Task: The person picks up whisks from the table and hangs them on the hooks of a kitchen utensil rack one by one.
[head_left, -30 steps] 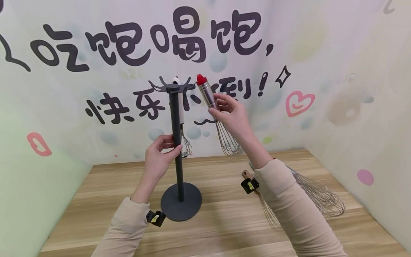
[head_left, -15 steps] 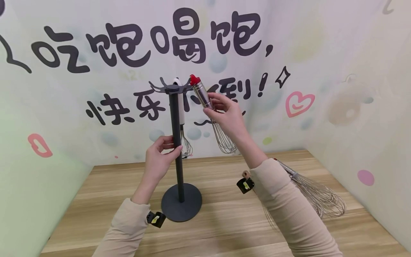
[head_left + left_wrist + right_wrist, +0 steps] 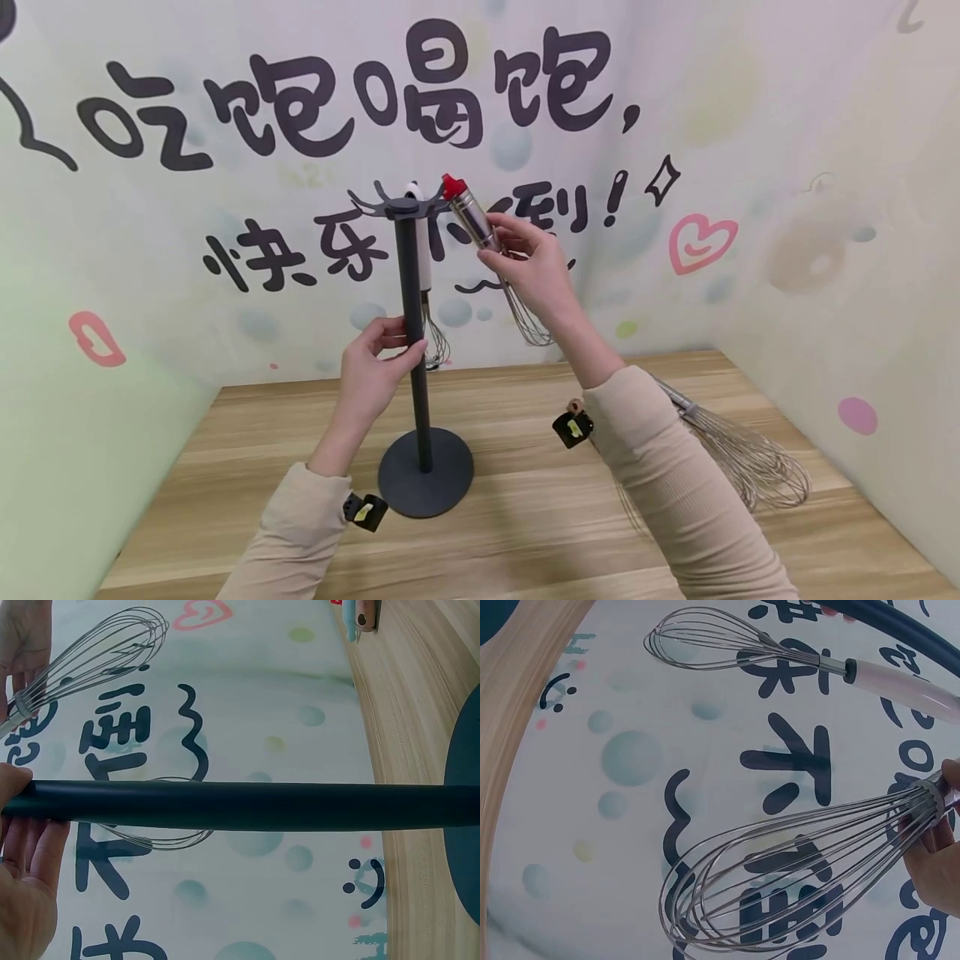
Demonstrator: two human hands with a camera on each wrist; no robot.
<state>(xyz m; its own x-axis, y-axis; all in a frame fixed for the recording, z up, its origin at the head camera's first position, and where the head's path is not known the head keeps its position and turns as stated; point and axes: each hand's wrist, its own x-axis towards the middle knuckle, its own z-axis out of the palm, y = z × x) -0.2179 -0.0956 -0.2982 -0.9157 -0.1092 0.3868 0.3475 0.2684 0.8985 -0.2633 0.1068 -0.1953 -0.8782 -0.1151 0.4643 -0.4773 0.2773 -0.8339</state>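
Note:
My left hand (image 3: 375, 362) grips the post of a dark grey stand (image 3: 415, 275) about halfway up. Several curved hooks fan out from the stand's top. Thumb and fingers of my right hand (image 3: 534, 262) pinch a steel whisk (image 3: 474, 218) with a red end cap, tilted, its wires hanging down to the right. That red cap is right at the tip of a right-side hook. Behind the post a white-handled whisk (image 3: 424, 258) hangs from the stand. In the right wrist view the wires of the held whisk (image 3: 802, 862) spread below the white-handled whisk (image 3: 900, 686).
A large steel whisk (image 3: 742, 454) lies on the wooden table (image 3: 300, 442) at the right, partly behind my right sleeve. Another whisk with a brown handle end (image 3: 575, 407) is mostly hidden by that sleeve. The wall (image 3: 300, 192) with black lettering stands close behind the stand.
My right hand has moved slightly left with the steel whisk, bringing its red cap up to the hook. My left hand has stayed on the post.

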